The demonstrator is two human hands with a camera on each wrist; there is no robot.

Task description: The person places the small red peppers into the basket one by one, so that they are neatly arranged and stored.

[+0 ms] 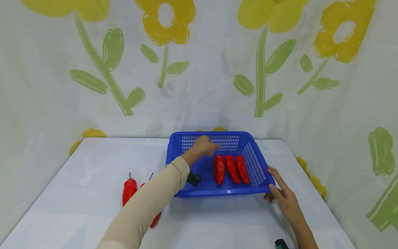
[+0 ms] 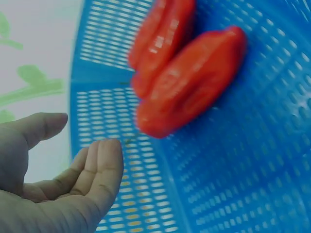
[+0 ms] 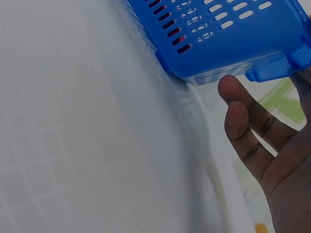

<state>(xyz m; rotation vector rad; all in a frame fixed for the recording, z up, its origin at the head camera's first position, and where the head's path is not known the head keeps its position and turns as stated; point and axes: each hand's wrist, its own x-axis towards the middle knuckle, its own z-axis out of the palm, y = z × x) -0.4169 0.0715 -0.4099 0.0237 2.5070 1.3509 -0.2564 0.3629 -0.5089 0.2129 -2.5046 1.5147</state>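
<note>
Three red chili peppers (image 1: pixel 219 169) lie side by side in the blue plastic basket (image 1: pixel 205 192), toward its right half. My left hand (image 1: pixel 203 145) reaches over the basket, close to the stem end of the leftmost pepper. In the left wrist view, that hand (image 2: pixel 73 184) has its thumb and fingers apart, with nothing between them. At the front right corner of the basket, my right hand (image 1: pixel 286 202) holds the rim between thumb and index finger. Two fingers (image 3: pixel 238 121) of it stand free of the wall in the right wrist view.
More red peppers lie on the white table (image 1: pixel 77 193) left of the basket. One pepper (image 1: pixel 129 190) shows plainly; red parts beside it are partly hidden by my left sleeve (image 1: pixel 146 204). A flower-printed cloth (image 1: pixel 211 86) hangs behind the table.
</note>
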